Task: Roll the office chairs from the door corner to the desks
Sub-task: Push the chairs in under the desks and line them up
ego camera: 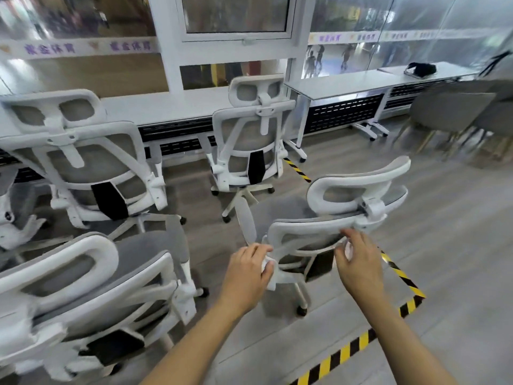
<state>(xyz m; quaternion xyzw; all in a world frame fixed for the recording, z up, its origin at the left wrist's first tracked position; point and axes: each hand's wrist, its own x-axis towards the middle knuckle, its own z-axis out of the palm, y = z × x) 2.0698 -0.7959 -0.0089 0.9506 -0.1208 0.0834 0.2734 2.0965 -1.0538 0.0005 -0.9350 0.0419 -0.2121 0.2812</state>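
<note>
A white-framed office chair with grey mesh point(333, 218) stands right in front of me, tilted, its back toward me. My left hand point(248, 269) grips the left side of its back frame. My right hand point(356, 258) holds the frame's upper right edge under the headrest. Another matching chair point(249, 140) stands at the white desk point(341, 84) along the window. Two more such chairs, one point(83, 162) at the left and one point(91, 290) at the lower left, crowd that side.
Yellow-black floor tape point(405, 276) marks a corner right of the held chair. A black bag point(420, 69) lies on the far desk. Grey dining chairs point(455, 112) stand at the right. Open wood floor lies to the right.
</note>
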